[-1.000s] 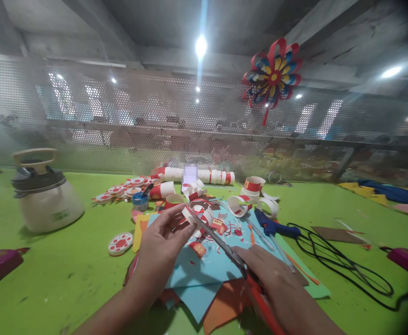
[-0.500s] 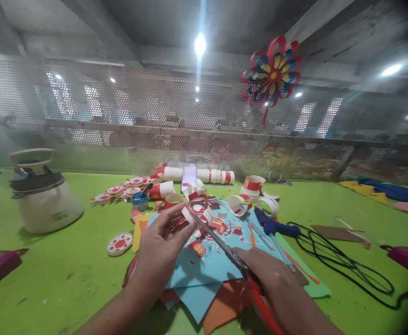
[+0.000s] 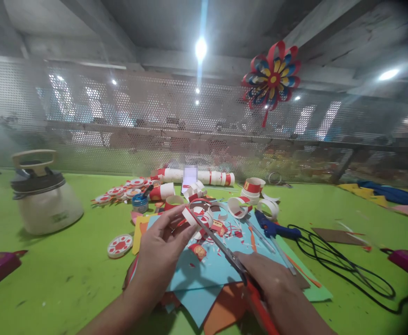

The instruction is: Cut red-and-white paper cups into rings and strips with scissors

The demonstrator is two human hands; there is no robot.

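My left hand [image 3: 162, 242] pinches a white and red paper cup piece [image 3: 191, 217] between thumb and fingers. My right hand [image 3: 273, 279] is closed around the red handles of a pair of scissors [image 3: 232, 258]. The scissor blades point up and left, their tips at the cup piece by my left fingertips. Beneath both hands lie blue paper sheets [image 3: 190, 274], scattered with red and white scraps. A red scrap with a gold emblem [image 3: 198, 251] sits below the blades. Left of my left hand is a round white disc with red patches [image 3: 120, 245].
Cut cup rings [image 3: 238, 207], a blue glue gun [image 3: 273, 227] and its looped black cable lie to the right. Stacked cups [image 3: 252, 188], a phone [image 3: 190, 179] and a blue jar [image 3: 140, 203] stand behind. A large jug [image 3: 46, 200] is at left.
The view has tilted up very slightly, so the background sits a little lower. My hands, the cup piece and the scissors have hardly moved.
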